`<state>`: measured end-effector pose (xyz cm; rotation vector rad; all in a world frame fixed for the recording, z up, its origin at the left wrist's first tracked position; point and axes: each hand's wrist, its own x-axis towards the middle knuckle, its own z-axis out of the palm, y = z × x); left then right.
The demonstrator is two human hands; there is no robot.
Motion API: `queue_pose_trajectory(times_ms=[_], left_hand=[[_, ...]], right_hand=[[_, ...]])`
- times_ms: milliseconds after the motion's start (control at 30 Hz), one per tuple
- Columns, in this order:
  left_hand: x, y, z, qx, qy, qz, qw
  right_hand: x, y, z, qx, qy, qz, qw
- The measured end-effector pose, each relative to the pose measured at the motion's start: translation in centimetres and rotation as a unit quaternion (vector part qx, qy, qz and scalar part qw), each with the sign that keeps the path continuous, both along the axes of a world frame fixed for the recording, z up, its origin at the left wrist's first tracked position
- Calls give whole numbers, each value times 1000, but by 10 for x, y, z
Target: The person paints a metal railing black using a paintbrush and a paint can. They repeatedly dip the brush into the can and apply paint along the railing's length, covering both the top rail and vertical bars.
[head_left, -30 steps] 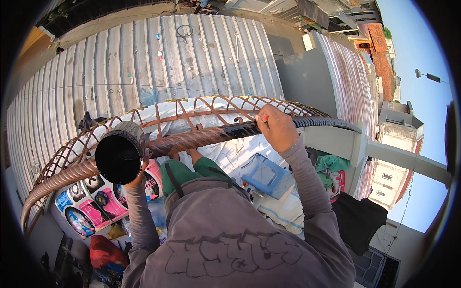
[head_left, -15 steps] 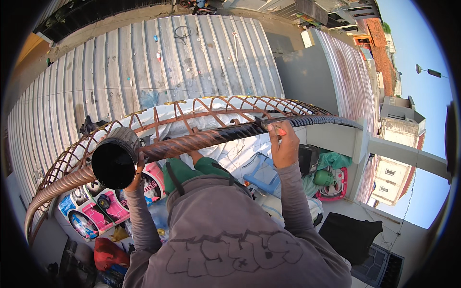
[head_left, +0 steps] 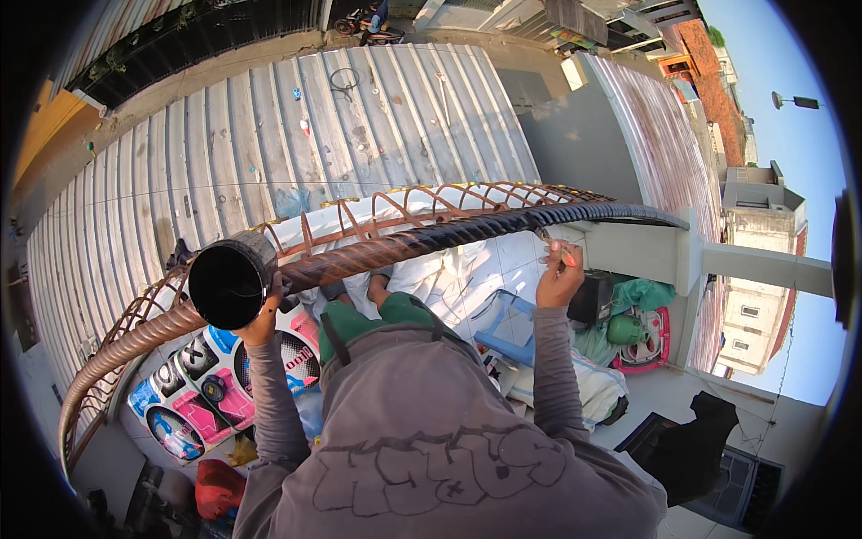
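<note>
A spiral-grooved handrail curves across in front of me, rusty brown on the left and glossy black on the right. My left hand is closed around the side of an open can, black inside and coated with black paint, beside the brown stretch. My right hand pinches a small paintbrush with an orange handle. Its dark bristles are at the near underside of the black stretch; whether they touch it I cannot tell. Below the rail runs a lattice of rusty bars.
A ribbed metal roof lies beyond the railing. Near my legs are a pink and blue speaker-patterned item, a blue plastic stool and a white sack. A green gas cylinder stands by the wall at right.
My right hand has drawn the brush from the top of the rail down to its near side, a little rightward. My left hand still holds the can; the whole view has shifted slightly.
</note>
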<state>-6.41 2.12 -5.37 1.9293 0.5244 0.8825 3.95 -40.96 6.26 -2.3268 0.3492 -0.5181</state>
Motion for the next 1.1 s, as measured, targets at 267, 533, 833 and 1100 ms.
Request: queue_pose_trajectory(times_ms=[267, 533, 833, 1100], left_hand=[[10, 12, -3, -33, -77, -21, 996], [13, 29, -3, -66, -52, -46, 995], [17, 28, 3, -122, -75, -52, 988], [18, 32, 4, -57, -62, -51, 995]], right_hand=[[-74, 113, -48, 55, -36, 388, 919], [-47, 23, -40, -43, -103, 11, 994], [-85, 111, -65, 123, -47, 319, 938], [-69, 64, -65, -40, -147, 64, 986]])
